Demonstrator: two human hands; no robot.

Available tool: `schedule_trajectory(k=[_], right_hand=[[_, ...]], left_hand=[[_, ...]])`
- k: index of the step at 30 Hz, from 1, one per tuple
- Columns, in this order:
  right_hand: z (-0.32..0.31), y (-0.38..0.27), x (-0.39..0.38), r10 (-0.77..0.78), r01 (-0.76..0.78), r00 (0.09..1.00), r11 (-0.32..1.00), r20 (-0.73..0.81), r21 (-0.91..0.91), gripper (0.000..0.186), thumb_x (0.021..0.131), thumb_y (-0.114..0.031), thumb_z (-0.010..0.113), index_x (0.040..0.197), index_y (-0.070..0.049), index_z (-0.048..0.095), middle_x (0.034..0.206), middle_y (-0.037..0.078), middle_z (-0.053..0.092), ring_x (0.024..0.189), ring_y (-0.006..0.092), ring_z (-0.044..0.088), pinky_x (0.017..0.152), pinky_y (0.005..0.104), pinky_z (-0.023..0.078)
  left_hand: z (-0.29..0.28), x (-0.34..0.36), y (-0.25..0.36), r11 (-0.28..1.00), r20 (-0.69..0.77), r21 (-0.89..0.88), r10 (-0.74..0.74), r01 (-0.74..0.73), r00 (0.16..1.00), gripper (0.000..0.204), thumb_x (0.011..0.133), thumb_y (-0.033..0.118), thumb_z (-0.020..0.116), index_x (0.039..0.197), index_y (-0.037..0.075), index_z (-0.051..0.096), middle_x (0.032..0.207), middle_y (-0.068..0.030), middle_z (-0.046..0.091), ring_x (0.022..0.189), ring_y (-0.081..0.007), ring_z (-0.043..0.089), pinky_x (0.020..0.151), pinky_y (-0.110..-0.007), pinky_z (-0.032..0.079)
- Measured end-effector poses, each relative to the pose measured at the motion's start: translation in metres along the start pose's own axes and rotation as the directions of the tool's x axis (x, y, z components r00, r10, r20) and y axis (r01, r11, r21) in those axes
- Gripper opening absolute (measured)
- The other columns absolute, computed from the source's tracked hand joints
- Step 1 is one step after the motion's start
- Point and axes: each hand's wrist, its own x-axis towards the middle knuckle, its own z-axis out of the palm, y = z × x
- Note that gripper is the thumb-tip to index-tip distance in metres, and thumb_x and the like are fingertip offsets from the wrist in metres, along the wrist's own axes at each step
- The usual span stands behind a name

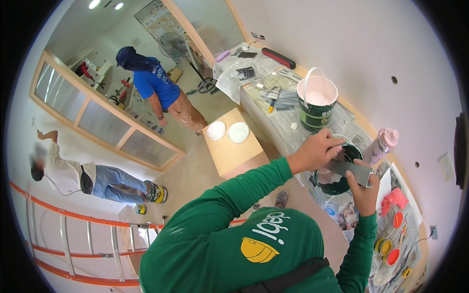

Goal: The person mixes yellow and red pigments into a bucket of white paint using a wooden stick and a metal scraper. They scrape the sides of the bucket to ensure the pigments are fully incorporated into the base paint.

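My right hand (362, 189) grips a flat grey metal plate (360, 173), thumb on its face, over a dark green paint bucket (337, 187) on the newspaper-covered bench. Across the bucket's mouth, my left hand (318, 150) is closed, with its fingers pointing toward the plate. What its fingers hold is too hard to make out. Pale pink material coats part of the bucket's inside. Just beyond stands a second green bucket (316, 117) with a white handle and a pinkish inner wall. A pink bottle (383, 144) is beside the open bucket.
Newspaper (286, 110) covers the bench, where a brush (274, 97) and a pink cloth (394, 199) lie. Two white round lids (238, 132) rest on a wooden box. An orange ladder (68, 254) is at left. Two people, one in a blue shirt (159, 85), stand farther off.
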Motion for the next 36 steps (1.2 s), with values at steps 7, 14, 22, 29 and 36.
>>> schedule_trajectory(k=[7,14,22,29,36], right_hand=[[-0.014,-0.052,0.024,0.05,-0.041,0.954,0.998,0.295,-0.038,0.031,0.094,-0.008,0.076,0.124,-0.001,0.072,0.102,0.018,0.079,0.088,0.0296,0.077,0.082,0.0374,0.058],[-0.012,-0.033,0.031,-0.004,0.022,0.947,0.998,0.323,-0.053,0.031,0.093,-0.004,0.075,0.123,0.0,0.072,0.102,0.019,0.077,0.089,0.0325,0.077,0.083,0.0388,0.058],[0.016,-0.023,-0.012,0.026,-0.034,0.994,0.997,0.108,0.073,0.029,0.099,-0.01,0.077,0.126,-0.002,0.074,0.118,0.013,0.079,0.102,0.0232,0.076,0.092,0.0357,0.059],[-0.025,-0.002,-0.003,0.18,-0.171,0.97,0.983,0.164,-0.067,0.024,0.1,-0.013,0.077,0.123,-0.005,0.075,0.107,0.012,0.077,0.085,0.0279,0.071,0.084,0.0357,0.058],[0.003,-0.007,-0.033,0.196,-0.182,0.98,0.958,-0.042,0.22,0.025,0.101,-0.018,0.077,0.122,-0.003,0.075,0.101,0.008,0.077,0.079,0.0155,0.067,0.077,0.033,0.056]], left_hand=[[0.002,0.009,0.006,0.999,-0.005,0.016,-0.035,0.035,0.999,0.031,0.103,0.026,0.07,0.129,0.012,0.079,0.103,-0.0173,0.063,0.092,-0.0354,0.068,0.083,-0.045,0.056],[0.006,0.003,0.006,0.999,-0.038,0.031,-0.031,0.032,0.999,0.031,0.103,0.028,0.07,0.128,0.013,0.08,0.102,-0.0163,0.062,0.09,-0.0358,0.067,0.082,-0.046,0.056],[0.032,0.009,-0.01,0.973,-0.002,0.095,0.213,-0.212,0.977,0.034,0.099,0.027,0.073,0.128,0.013,0.08,0.1,-0.0156,0.072,0.096,-0.0345,0.064,0.088,-0.048,0.055],[0.016,0.014,0.007,0.998,0.078,0.018,0.05,-0.052,0.996,0.03,0.104,0.018,0.072,0.132,0.012,0.08,0.095,-0.0096,0.066,0.087,-0.0206,0.062,0.079,-0.034,0.051],[0.01,0.018,0.011,1.0,0.134,0.015,0.019,-0.021,0.991,0.031,0.108,0.02,0.069,0.137,0.012,0.078,0.092,-0.0027,0.058,0.085,-0.0139,0.053,0.078,-0.028,0.046]])
